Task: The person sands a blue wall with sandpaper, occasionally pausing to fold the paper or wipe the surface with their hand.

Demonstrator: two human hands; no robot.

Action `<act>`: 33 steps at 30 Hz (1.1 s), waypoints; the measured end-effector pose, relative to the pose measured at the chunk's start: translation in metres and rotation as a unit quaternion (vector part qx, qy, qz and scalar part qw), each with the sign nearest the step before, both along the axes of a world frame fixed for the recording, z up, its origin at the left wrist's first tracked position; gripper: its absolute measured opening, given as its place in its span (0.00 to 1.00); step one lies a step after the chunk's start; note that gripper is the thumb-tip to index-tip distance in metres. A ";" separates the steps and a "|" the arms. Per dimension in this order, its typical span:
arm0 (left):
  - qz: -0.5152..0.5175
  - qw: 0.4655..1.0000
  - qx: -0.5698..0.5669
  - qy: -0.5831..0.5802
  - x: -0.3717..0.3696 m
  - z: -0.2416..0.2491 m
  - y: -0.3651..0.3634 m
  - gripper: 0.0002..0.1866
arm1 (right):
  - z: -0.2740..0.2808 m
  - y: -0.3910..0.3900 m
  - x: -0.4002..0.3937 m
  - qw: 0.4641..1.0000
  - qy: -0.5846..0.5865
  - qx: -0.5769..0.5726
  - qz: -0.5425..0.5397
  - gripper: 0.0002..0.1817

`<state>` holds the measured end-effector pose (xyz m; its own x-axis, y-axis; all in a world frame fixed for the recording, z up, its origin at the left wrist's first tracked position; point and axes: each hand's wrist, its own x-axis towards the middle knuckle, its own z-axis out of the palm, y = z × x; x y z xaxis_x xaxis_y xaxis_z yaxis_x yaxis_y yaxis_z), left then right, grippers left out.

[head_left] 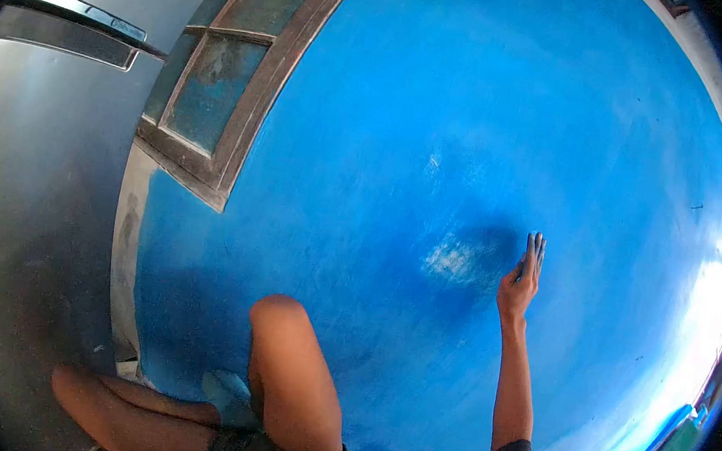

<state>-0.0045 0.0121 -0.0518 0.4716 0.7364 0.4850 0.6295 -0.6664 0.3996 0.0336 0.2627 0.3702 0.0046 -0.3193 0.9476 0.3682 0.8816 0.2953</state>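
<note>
My right hand is raised against a blue painted wall, its fingers stretched upward and palm side toward the wall. Greyish residue coats the fingers. Whether anything thin lies under the palm is hidden. Just left of the hand, a pale scuffed patch shows in the paint, partly in the hand's shadow. A smaller pale scuff sits higher up. At the bottom edge, a strip of skin by my lap may be part of my left arm; no left fingers can be seen.
My bent knee and folded leg are close to the wall. A metallic refrigerator stands at the left, beside a wooden-framed window. Green and dark items lie at the lower right, near bright light.
</note>
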 end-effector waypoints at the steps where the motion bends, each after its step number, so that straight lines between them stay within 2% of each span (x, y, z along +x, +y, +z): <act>1: 0.001 1.000 0.001 -0.002 0.001 -0.002 0.001 0.25 | 0.002 0.001 0.000 1.000 0.005 0.006 -0.007 0.23; 4: 0.044 0.999 0.020 -0.003 0.007 -0.011 0.003 0.24 | 0.007 -0.007 0.003 1.000 0.017 0.012 -0.009 0.22; 15: 0.024 0.999 0.031 0.026 0.014 -0.021 0.013 0.23 | 0.017 -0.033 0.008 0.998 0.049 0.049 0.012 0.23; 23: 0.004 0.998 0.053 0.028 0.021 -0.033 0.017 0.22 | 0.015 -0.026 0.005 0.999 0.021 0.044 0.012 0.23; 28: -0.044 0.986 0.151 0.052 0.018 -0.041 0.033 0.22 | 0.012 -0.014 0.010 0.998 0.029 0.049 -0.016 0.24; 30: -0.004 1.000 0.012 0.019 0.024 -0.036 0.027 0.19 | 0.004 0.001 0.009 0.997 0.017 0.068 -0.031 0.25; 32: -0.016 0.999 0.023 0.022 0.019 -0.033 0.027 0.19 | -0.008 0.016 0.006 0.996 -0.038 -0.028 -0.070 0.28; 33: -0.029 0.999 0.029 0.023 0.020 -0.033 0.025 0.18 | -0.012 0.019 0.006 0.996 -0.037 -0.032 -0.076 0.28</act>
<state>0.0151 0.0374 -0.0846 0.5345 0.6792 0.5030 0.6064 -0.7227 0.3316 0.0397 0.2818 0.3582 -0.1101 -0.2499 0.9620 0.4782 0.8351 0.2717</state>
